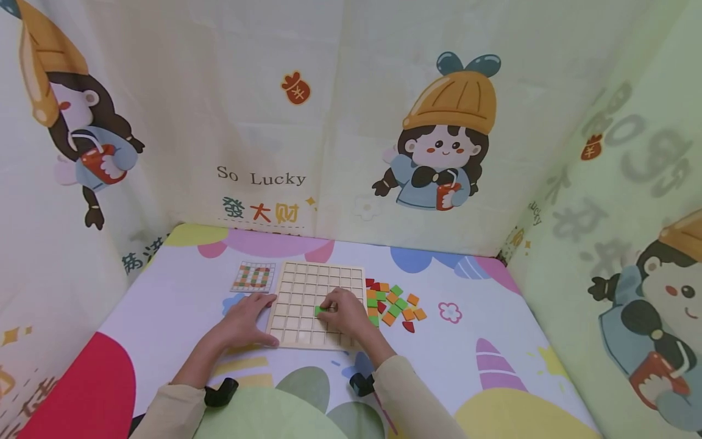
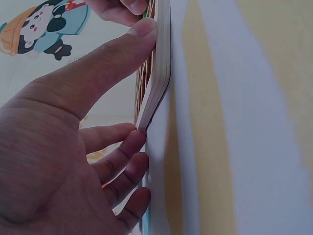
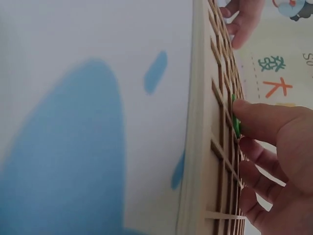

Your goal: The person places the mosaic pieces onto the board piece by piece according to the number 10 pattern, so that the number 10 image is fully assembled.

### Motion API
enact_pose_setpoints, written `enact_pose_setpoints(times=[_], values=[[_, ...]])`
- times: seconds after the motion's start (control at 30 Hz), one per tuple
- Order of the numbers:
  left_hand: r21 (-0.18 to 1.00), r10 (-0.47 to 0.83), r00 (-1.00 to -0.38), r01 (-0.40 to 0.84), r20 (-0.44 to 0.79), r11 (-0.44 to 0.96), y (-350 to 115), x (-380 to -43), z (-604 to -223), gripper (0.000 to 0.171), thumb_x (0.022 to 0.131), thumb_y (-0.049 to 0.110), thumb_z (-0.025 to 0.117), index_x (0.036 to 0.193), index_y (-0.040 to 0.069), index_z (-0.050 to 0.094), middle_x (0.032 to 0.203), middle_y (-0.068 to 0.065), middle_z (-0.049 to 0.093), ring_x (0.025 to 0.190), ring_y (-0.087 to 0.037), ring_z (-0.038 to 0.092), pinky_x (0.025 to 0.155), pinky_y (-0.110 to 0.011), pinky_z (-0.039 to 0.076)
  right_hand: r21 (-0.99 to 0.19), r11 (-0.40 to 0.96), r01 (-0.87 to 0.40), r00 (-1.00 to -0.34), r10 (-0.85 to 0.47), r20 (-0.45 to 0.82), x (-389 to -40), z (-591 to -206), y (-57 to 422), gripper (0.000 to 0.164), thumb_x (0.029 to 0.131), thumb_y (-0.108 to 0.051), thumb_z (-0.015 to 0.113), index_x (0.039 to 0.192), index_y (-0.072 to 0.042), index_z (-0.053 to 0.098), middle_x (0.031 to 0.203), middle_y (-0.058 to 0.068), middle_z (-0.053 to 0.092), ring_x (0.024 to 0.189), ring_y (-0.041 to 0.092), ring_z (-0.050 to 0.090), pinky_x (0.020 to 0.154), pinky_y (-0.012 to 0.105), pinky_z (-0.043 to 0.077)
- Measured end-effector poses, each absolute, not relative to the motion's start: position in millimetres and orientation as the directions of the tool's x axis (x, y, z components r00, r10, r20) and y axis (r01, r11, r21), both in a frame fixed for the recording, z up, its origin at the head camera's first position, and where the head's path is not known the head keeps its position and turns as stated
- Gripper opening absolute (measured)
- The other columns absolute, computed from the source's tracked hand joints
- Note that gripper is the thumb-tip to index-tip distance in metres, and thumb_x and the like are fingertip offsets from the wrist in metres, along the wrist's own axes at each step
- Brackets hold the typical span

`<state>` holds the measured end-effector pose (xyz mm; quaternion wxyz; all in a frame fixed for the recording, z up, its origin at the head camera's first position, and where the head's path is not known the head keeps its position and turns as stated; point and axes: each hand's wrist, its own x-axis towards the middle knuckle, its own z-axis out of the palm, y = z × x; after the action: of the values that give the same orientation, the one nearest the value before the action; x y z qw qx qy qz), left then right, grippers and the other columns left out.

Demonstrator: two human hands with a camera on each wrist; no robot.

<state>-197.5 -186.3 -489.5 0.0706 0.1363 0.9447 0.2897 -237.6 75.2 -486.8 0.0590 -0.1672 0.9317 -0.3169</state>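
A wooden grid board (image 1: 296, 292) with square cells lies on the table. My right hand (image 1: 344, 312) is over the middle of the board and pinches a green square tile (image 1: 319, 311) by its edge. In the right wrist view the thumb lies on the green tile (image 3: 236, 122), standing at the grid ridges, and the other fingers bend beside it. My left hand (image 1: 244, 322) rests at the board's left side, thumb at the near left corner and fingers spread along the edge. The left wrist view shows that thumb (image 2: 112, 61) against the board's rim.
A small pattern card (image 1: 253, 277) with coloured squares lies beyond my left hand. Right of the board is a loose pile of green and orange square tiles (image 1: 396, 310) and red curved-edge pieces (image 1: 408, 327). The printed cloth walls (image 1: 340, 152) stand around the table's back and sides.
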Motion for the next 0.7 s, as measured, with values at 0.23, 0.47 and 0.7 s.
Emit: enact_pose_setpoints(times=[0.23,0.47,0.7], values=[[0.571,0.308,-0.951,0.232,-0.039,0.787,-186.4,-196.9,-490.2,0.103,0.061,0.052,0.087,0.144,0.008,0.043,0.142,-0.018,0.044,0.129,-0.041,0.041,0.101,-0.061,0.035,-0.576,0.77,-0.274,-0.939,-0.344,-0.014,-237.0,-485.7,73.3,0.011,0.083,-0.029,0.076,0.088,-0.02,0.072,0.086,-0.008,0.058,0.079,0.01,0.05,0.067,0.021,0.045],[0.565,0.308,-0.95,0.231,-0.043,0.792,-188.3,-198.5,-491.6,0.104,0.061,0.054,0.086,0.144,0.009,0.043,0.143,-0.018,0.044,0.129,-0.041,0.041,0.101,-0.061,0.035,-0.621,0.745,-0.245,-0.946,-0.323,-0.014,-235.2,-480.3,80.0,0.018,0.084,-0.029,0.076,0.098,-0.018,0.074,0.092,-0.007,0.061,0.081,0.011,0.051,0.066,0.021,0.045],[0.571,0.309,-0.95,0.227,-0.049,0.789,-189.2,-200.0,-491.8,0.104,0.061,0.054,0.086,0.145,0.01,0.042,0.143,-0.017,0.044,0.129,-0.04,0.041,0.101,-0.061,0.035,-0.64,0.735,-0.224,-0.962,-0.273,0.023,-237.5,-480.7,100.2,0.016,0.089,-0.025,0.07,0.102,-0.016,0.072,0.095,-0.003,0.06,0.082,0.014,0.052,0.067,0.023,0.047]])
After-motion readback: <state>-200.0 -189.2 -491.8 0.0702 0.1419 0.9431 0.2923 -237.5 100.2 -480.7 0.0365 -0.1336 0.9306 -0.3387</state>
